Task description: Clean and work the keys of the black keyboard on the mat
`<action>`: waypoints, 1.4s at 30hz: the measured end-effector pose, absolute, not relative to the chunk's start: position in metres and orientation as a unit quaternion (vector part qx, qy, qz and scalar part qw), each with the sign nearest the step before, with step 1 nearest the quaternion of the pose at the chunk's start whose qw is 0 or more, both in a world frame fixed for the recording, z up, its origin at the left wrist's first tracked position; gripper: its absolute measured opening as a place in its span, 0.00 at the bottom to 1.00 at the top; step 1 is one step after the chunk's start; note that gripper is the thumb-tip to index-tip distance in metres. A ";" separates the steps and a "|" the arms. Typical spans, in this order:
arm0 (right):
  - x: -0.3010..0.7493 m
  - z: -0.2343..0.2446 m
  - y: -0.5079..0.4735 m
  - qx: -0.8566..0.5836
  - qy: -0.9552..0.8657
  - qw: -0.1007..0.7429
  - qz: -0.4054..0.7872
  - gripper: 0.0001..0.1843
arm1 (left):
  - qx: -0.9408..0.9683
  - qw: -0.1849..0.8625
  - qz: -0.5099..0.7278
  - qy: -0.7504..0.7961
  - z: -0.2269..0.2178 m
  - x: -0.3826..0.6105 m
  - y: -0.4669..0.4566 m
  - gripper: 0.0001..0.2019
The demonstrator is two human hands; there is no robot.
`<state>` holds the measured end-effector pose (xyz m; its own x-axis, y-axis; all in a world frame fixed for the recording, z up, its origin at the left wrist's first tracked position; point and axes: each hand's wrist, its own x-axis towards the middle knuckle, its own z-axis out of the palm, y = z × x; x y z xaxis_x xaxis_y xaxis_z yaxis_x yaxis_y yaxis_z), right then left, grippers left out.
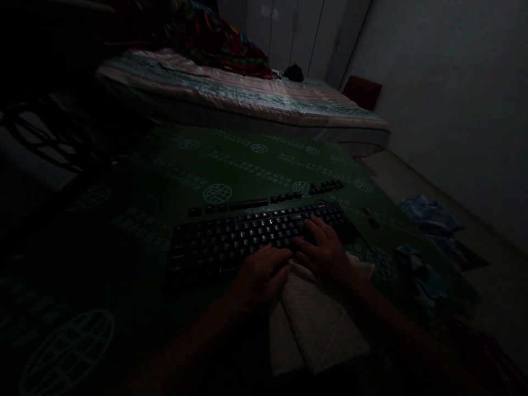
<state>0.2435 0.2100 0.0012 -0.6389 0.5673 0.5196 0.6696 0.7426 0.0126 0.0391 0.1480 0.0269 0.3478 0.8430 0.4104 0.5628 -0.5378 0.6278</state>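
Observation:
A black keyboard with pale lettering lies on a green board printed with white globes and writing. At its front edge my left hand is closed, thumb and forefinger close together and pointing toward the other hand. My right hand reaches over the right part of the keys, its fingers bent around a dark patch; what it grips there is too dark to make out. Under my wrists, a folded light cloth touches the keyboard's front. Behind the keyboard, loose black keycaps and a long space bar form a slanting row.
The green board extends all round the keyboard. A cable runs off to the right, near a small dark piece. Crumpled blue cloths lie at the right. Beyond stands a bed with a red patterned blanket.

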 end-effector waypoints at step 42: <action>0.243 0.001 0.209 -0.378 -0.870 0.310 -0.070 0.09 | 0.793 0.186 0.370 0.447 0.024 0.039 0.149 0.11</action>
<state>0.2435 0.2086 0.0006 -0.5226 0.6139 0.5917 0.7001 0.7050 -0.1131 0.0385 0.1490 0.0244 0.3269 0.8465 0.4202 0.5721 -0.5312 0.6250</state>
